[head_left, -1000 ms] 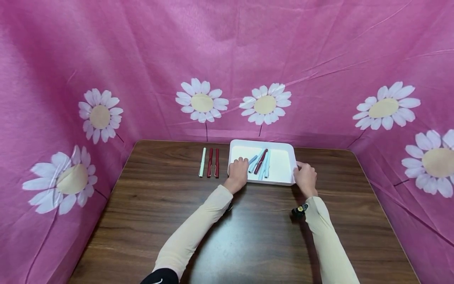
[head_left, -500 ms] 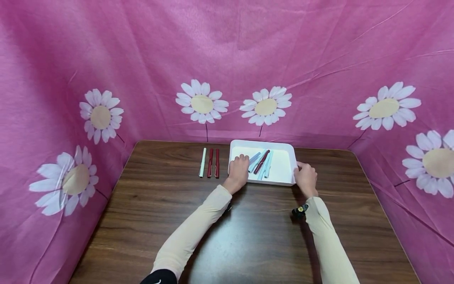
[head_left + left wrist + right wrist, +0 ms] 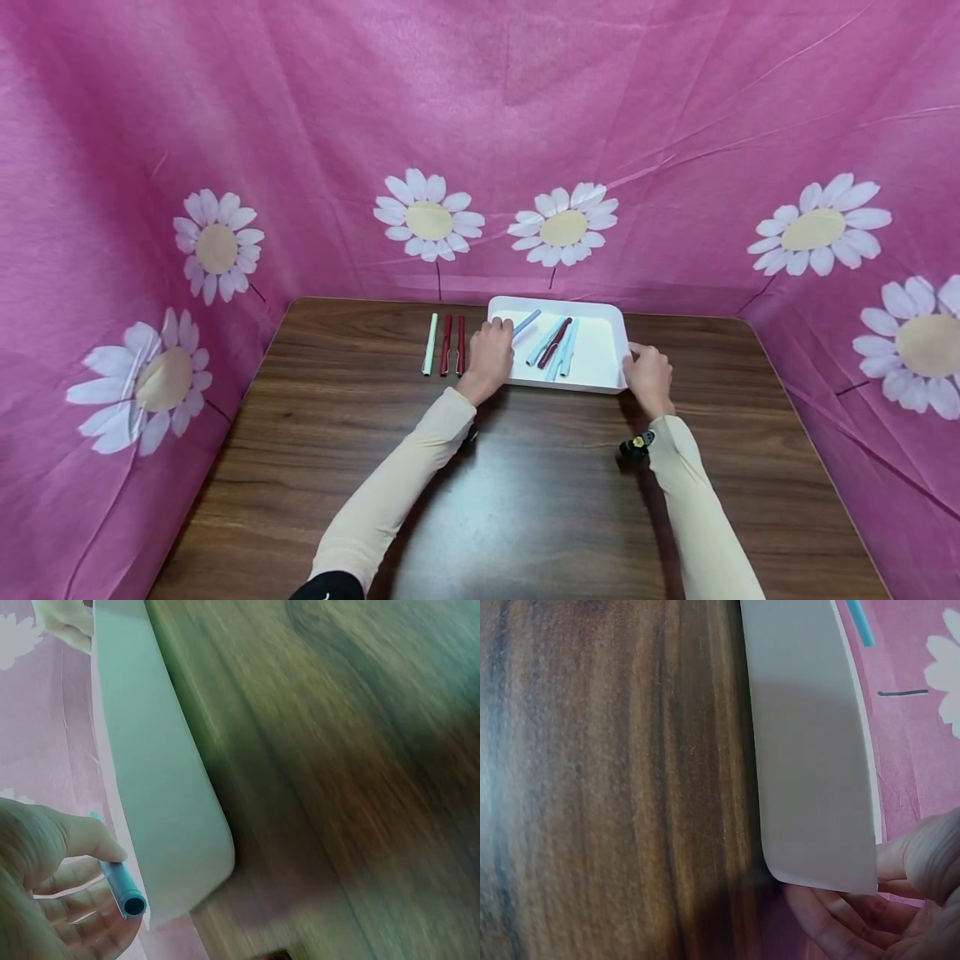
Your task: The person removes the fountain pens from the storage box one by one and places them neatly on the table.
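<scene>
My left hand [image 3: 488, 357] pinches a blue pen [image 3: 527, 322] above the left end of a white tray [image 3: 602, 350]. In the left wrist view, thumb and fingers close on that pen [image 3: 124, 889], one end of it facing the camera. My right hand [image 3: 649, 378] grips the tray's right end, and the right wrist view has its fingers around the corner of the tray wall [image 3: 817, 787]. Inside the tray lie several light blue pens [image 3: 567, 348] with a dark red pen [image 3: 554, 342] among them, loosely bunched and slanting.
Left of the tray, a pale green pen [image 3: 430, 344] and two dark red pens [image 3: 446, 344] lie side by side on the brown wooden table [image 3: 555, 500]. A pink curtain [image 3: 480, 100] with daisies hangs behind the table and along both sides.
My left hand has moved left over the tray's edge with the blue pen, which is now apart from the other pens. The right hand stays at the tray's right end.
</scene>
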{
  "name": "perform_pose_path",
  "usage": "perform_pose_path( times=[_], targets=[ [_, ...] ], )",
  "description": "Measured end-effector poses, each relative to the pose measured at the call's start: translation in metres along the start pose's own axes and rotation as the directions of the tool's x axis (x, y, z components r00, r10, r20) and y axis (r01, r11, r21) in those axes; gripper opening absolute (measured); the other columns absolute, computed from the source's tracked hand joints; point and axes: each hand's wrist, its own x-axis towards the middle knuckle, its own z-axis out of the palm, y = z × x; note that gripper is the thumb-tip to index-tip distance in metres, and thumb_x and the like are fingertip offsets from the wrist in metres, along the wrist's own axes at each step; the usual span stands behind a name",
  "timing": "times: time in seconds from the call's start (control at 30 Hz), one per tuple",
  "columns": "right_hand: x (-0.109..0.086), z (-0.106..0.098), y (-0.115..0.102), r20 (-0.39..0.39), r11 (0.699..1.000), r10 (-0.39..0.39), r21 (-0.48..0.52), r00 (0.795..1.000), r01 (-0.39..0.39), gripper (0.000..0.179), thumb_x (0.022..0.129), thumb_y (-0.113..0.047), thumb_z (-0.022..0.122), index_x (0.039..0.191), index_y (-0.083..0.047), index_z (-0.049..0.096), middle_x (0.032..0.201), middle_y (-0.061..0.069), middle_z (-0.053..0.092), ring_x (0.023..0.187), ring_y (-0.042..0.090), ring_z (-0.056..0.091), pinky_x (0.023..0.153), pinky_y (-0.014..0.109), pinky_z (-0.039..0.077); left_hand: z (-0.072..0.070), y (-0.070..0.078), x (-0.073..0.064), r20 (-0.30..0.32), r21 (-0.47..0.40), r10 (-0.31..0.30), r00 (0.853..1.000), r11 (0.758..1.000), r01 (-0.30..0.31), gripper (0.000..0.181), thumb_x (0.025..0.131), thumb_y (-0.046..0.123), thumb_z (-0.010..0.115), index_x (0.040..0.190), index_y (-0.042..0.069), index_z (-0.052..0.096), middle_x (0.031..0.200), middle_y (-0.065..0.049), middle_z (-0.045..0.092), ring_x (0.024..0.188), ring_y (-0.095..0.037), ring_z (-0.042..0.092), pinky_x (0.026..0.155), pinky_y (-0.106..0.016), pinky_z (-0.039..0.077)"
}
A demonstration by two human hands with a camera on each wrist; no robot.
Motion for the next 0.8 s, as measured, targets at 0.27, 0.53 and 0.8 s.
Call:
perform_pose_path(
  times=[0.27, 0.53, 0.8],
  targets=[
    [0.001, -0.002, 0.001, 0.009, 1.000, -0.010, 0.002, 1.000, 0.010, 0.042, 0.100, -0.008, 0.051, 0.136, 0.007, 0.064, 0.135, 0.035, 0.061, 0.111, 0.055, 0.063, 0.090, 0.065, 0.049, -0.003, -0.015, -0.007, -0.049, -0.035, -0.028, 0.998, 0.999, 0.027, 0.016, 0.092, 0.004, 0.072, 0.106, 0.000, 0.067, 0.097, -0.015, 0.068, 0.085, -0.031, 0.070, 0.067, -0.043, 0.060],
    [-0.002, -0.004, 0.003, 0.006, 1.000, -0.025, 0.000, 1.000, 0.025, 0.042, 0.099, -0.009, 0.051, 0.136, 0.006, 0.064, 0.133, 0.035, 0.062, 0.109, 0.056, 0.064, 0.087, 0.064, 0.050, -0.009, -0.028, -0.016, -0.066, -0.114, -0.112, 0.992, 0.988, 0.104, 0.021, 0.091, 0.004, 0.073, 0.111, 0.001, 0.067, 0.100, -0.015, 0.068, 0.088, -0.033, 0.070, 0.070, -0.046, 0.060],
    [-0.004, -0.007, 0.006, 0.015, 1.000, -0.027, 0.001, 1.000, 0.027, 0.042, 0.099, -0.009, 0.050, 0.136, 0.006, 0.064, 0.133, 0.035, 0.062, 0.109, 0.057, 0.064, 0.087, 0.065, 0.050, -0.013, -0.047, -0.025, -0.138, -0.211, -0.198, 0.970, 0.963, 0.167, 0.024, 0.085, -0.001, 0.071, 0.109, -0.001, 0.068, 0.095, -0.017, 0.067, 0.085, -0.038, 0.068, 0.068, -0.051, 0.058]
  ],
)
